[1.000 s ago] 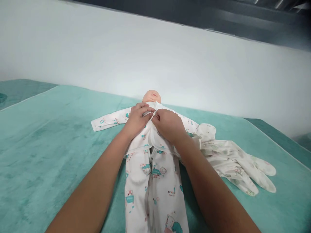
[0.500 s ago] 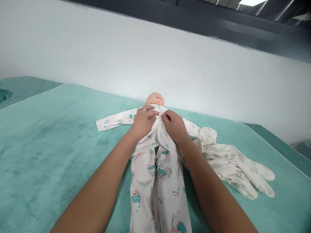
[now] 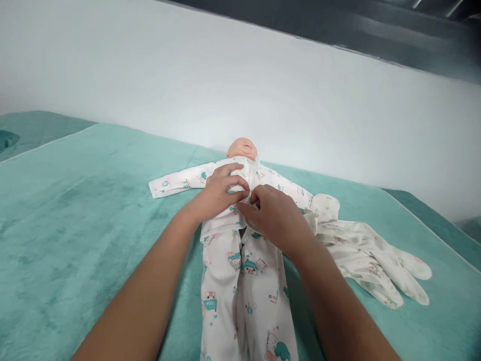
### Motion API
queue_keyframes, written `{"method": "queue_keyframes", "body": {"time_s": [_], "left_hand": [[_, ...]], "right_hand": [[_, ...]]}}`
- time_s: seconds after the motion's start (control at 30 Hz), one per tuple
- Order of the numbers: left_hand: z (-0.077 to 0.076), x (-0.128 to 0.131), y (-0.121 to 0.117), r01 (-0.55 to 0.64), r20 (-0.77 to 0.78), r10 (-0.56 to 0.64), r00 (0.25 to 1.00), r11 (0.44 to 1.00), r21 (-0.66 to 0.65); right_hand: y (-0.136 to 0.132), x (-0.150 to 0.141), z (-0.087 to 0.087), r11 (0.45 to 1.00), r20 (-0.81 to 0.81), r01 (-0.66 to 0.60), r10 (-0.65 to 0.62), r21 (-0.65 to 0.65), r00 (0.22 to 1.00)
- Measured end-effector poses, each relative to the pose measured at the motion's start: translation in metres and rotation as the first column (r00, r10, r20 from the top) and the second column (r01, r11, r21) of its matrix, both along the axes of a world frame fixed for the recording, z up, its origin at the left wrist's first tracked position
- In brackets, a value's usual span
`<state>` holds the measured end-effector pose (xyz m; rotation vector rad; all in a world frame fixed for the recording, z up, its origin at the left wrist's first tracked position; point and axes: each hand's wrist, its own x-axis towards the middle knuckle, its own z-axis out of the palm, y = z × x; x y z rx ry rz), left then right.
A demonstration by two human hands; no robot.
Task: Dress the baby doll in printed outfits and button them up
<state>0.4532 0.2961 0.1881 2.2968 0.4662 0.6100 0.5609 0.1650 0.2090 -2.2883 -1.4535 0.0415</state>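
Observation:
A baby doll [image 3: 243, 148] lies on its back on a teal blanket [image 3: 75, 225], dressed in a white romper [image 3: 240, 281] printed with small teal and pink pictures. My left hand [image 3: 220, 193] rests on the doll's chest and pinches the left edge of the romper's front opening. My right hand [image 3: 276, 218] meets it from the right, with fingers closed on the other edge at mid-chest. Both hands touch at the fastening line. The doll's body is hidden under the cloth and my hands.
A second white printed garment [image 3: 368, 258] lies crumpled on the blanket to the right of the doll. A white wall [image 3: 263, 95] rises right behind the doll's head. Darker teal surface [image 3: 30, 128] shows at the far left and right edges.
My hands have moved down from the romper's collar to mid-chest, and the collar now lies closed under the doll's chin. The view has shifted slightly.

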Motion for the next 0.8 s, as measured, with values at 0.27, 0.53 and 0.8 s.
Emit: {"method": "queue_keyframes", "body": {"time_s": [0.27,0.53,0.8], "left_hand": [[0.002,0.004,-0.007,-0.013,0.028,0.012,1.0,0.999,0.039],[0.001,0.007,-0.008,0.003,0.031,-0.005,0.999,0.998,0.068],[0.002,0.002,0.0,-0.024,0.24,0.083,0.967,0.971,-0.237]], "right_hand": [[-0.008,0.025,-0.02,0.95,-0.2,-0.166,0.222,0.266,0.954],[-0.007,0.029,-0.033,0.901,-0.135,-0.123,0.195,0.417,0.971],[-0.008,0.047,-0.045,0.839,-0.394,0.325,-0.147,0.436,0.907]]}}
